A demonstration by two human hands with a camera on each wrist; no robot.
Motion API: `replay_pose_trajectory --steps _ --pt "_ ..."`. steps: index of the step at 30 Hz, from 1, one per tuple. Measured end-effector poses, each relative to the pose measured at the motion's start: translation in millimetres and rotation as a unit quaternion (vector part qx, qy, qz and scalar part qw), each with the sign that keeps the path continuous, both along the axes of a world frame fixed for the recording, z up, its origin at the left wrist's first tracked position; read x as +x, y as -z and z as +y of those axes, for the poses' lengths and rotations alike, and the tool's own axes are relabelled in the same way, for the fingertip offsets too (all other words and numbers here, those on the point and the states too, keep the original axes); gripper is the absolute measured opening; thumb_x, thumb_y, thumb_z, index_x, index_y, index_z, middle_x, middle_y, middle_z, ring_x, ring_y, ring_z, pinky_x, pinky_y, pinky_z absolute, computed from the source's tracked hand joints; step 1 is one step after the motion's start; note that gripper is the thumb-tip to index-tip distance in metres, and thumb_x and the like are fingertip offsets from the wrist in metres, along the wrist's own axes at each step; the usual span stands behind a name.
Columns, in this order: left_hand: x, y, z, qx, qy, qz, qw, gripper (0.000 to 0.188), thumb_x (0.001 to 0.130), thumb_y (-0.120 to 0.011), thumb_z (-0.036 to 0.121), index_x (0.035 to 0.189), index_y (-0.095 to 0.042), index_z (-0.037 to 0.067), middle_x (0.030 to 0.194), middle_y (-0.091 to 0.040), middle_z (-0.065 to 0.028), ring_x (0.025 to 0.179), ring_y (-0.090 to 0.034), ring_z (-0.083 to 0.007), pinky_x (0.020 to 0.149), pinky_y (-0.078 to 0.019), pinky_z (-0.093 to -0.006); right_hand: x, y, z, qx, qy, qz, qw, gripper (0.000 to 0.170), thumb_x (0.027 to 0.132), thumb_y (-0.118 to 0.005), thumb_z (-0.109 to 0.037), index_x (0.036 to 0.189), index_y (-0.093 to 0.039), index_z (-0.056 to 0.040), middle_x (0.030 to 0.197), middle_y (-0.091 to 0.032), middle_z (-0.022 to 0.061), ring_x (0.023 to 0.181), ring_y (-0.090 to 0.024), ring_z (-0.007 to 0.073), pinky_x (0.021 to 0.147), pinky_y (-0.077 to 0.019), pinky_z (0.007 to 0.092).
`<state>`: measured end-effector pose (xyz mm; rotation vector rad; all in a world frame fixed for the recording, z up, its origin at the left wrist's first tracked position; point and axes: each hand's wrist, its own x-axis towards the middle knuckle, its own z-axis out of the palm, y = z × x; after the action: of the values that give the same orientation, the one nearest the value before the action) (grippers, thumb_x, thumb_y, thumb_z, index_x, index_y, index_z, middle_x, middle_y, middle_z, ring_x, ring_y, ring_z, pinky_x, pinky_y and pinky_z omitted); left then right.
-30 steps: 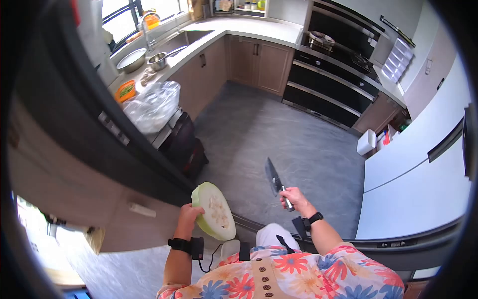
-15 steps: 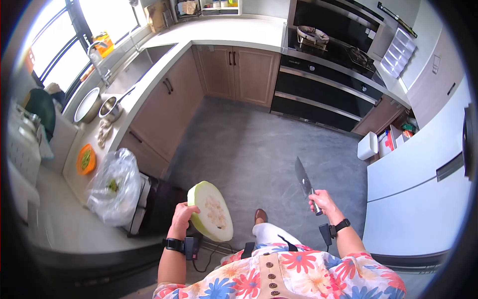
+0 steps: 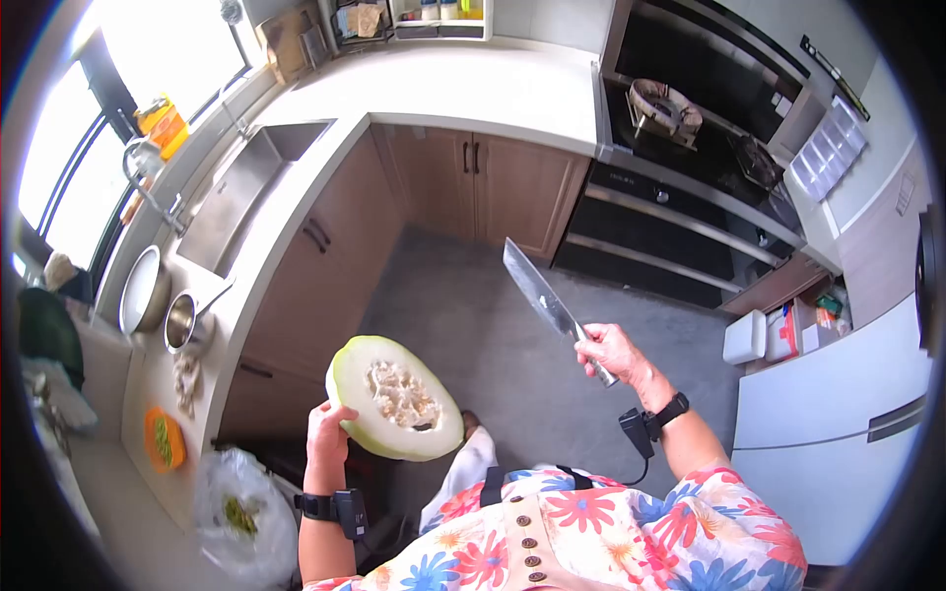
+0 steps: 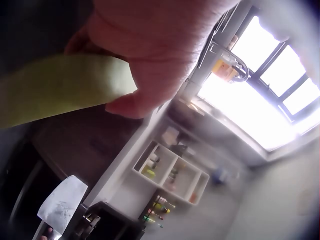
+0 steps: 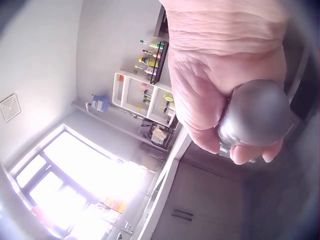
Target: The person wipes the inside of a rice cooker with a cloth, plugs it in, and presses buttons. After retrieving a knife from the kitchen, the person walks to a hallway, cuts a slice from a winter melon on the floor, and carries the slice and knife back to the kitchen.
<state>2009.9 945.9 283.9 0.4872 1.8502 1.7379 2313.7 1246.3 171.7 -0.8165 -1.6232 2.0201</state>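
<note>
A thick cut piece of winter melon (image 3: 399, 399), pale green at the rind with white flesh and a seedy core, tilts its cut face upward. My left hand (image 3: 329, 433) grips its left edge, thumb on the near side. In the left wrist view the rind (image 4: 55, 90) runs into the grasp of the left hand (image 4: 145, 55). My right hand (image 3: 613, 357) holds a kitchen knife (image 3: 540, 295) by its handle, the broad blade pointing forward and left. The knife handle's rounded end (image 5: 260, 112) shows in the right wrist view, with fingers of the right hand (image 5: 220, 65) curled round it.
On the left counter (image 3: 325, 94) are a sink (image 3: 232, 202), a white bowl (image 3: 146, 289), a metal saucepan (image 3: 187, 325), an orange dish (image 3: 164, 439) and a plastic bag (image 3: 251, 512) with greens. A stove (image 3: 705, 148) stands ahead right; a white fridge (image 3: 828, 433) is at right.
The person has stepped further into the kitchen, the counter and sink now nearer. The melon's cut face has turned more upward, and the knife has swung leftward. Both grips stay the same.
</note>
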Motion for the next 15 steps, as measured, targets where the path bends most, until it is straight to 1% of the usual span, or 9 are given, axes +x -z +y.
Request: replay_pose_trajectory --steps 1,5,7,9,11,12,13,14,15 --pt "-9 -11 15 0.004 0.004 -0.004 1.000 0.029 0.061 -0.058 -0.001 0.090 -0.060 -0.006 0.081 -0.063 -0.0083 0.066 -0.061 -0.0165 0.059 -0.0476 -0.0234 -7 -10 13 0.004 0.004 -0.004 1.000 0.011 0.081 -0.057 -0.011 0.073 -0.056 -0.0030 0.063 -0.056 0.0016 0.047 -0.052 0.0076 0.043 -0.0424 0.0216" --pt "-57 -43 67 -0.059 0.004 0.009 0.998 0.031 0.061 -0.058 -0.001 0.091 -0.060 -0.007 0.082 -0.062 -0.0088 0.065 -0.060 -0.0165 0.060 -0.0474 -0.0236 -34 -46 61 -0.016 0.010 0.018 1.000 0.012 0.082 -0.056 -0.009 0.072 -0.055 -0.0034 0.063 -0.055 0.0010 0.048 -0.051 0.0065 0.045 -0.0422 0.0208" --pt "-82 -56 92 -0.102 0.018 0.003 0.995 0.033 0.060 -0.059 0.001 0.092 -0.060 -0.007 0.081 -0.062 -0.0091 0.066 -0.060 -0.0169 0.062 -0.0477 -0.0242 -46 -52 88 0.026 0.032 0.030 0.999 0.012 0.082 -0.056 -0.009 0.072 -0.054 -0.0034 0.063 -0.055 0.0006 0.048 -0.051 0.0060 0.045 -0.0422 0.0207" --pt "-102 -70 120 -0.110 0.021 0.003 0.994 0.034 0.060 -0.059 0.002 0.092 -0.060 -0.007 0.081 -0.062 -0.0091 0.067 -0.060 -0.0170 0.062 -0.0477 -0.0242 -64 -64 121 0.025 0.044 0.030 0.998 0.012 0.083 -0.055 -0.007 0.071 -0.054 -0.0033 0.062 -0.054 -0.0002 0.048 -0.050 0.0052 0.045 -0.0421 0.0201" --pt "-115 -85 151 -0.116 0.022 0.002 0.993 0.034 0.059 -0.059 0.003 0.092 -0.060 -0.007 0.081 -0.062 -0.0091 0.068 -0.060 -0.0172 0.063 -0.0476 -0.0242 -80 -78 162 0.061 0.040 0.043 0.996 0.010 0.083 -0.055 -0.006 0.073 -0.055 -0.0024 0.062 -0.054 -0.0007 0.049 -0.050 0.0046 0.045 -0.0420 0.0197" --pt "-118 -94 165 -0.118 0.024 0.004 0.993 0.035 0.058 -0.059 0.003 0.092 -0.060 -0.008 0.082 -0.063 -0.0093 0.069 -0.060 -0.0174 0.063 -0.0478 -0.0245 -87 -86 185 0.077 0.039 0.043 0.995 0.009 0.084 -0.055 -0.006 0.076 -0.055 -0.0023 0.063 -0.053 -0.0010 0.049 -0.050 0.0045 0.045 -0.0418 0.0193" --pt "-128 -99 181 -0.118 0.027 0.009 0.993 0.036 0.058 -0.059 0.003 0.092 -0.060 -0.008 0.082 -0.063 -0.0095 0.070 -0.060 -0.0176 0.064 -0.0479 -0.0247 -98 -88 211 0.080 0.027 0.054 0.995 0.005 0.084 -0.055 -0.007 0.083 -0.057 -0.0025 0.064 -0.054 -0.0007 0.049 -0.050 0.0048 0.045 -0.0423 0.0193" --pt "-141 -101 194 -0.109 0.030 0.028 0.993 0.038 0.058 -0.058 0.003 0.094 -0.060 -0.008 0.084 -0.063 -0.0102 0.072 -0.061 -0.0184 0.067 -0.0481 -0.0252 -111 -91 237 0.059 0.025 0.079 0.995 0.010 0.084 -0.055 -0.008 0.093 -0.058 -0.0029 0.064 -0.054 -0.0003 0.050 -0.051 0.0052 0.046 -0.0432 0.0196" --pt "-148 -110 207 -0.119 0.032 0.051 0.991 0.043 0.058 -0.057 0.004 0.100 -0.060 -0.008 0.087 -0.064 -0.0107 0.077 -0.061 -0.0200 0.074 -0.0474 -0.0263 -122 -94 261 0.037 0.022 0.104 0.994 0.019 0.084 -0.055 -0.008 0.103 -0.059 -0.0032 0.065 -0.054 0.0001 0.050 -0.051 0.0057 0.046 -0.0440 0.0200"
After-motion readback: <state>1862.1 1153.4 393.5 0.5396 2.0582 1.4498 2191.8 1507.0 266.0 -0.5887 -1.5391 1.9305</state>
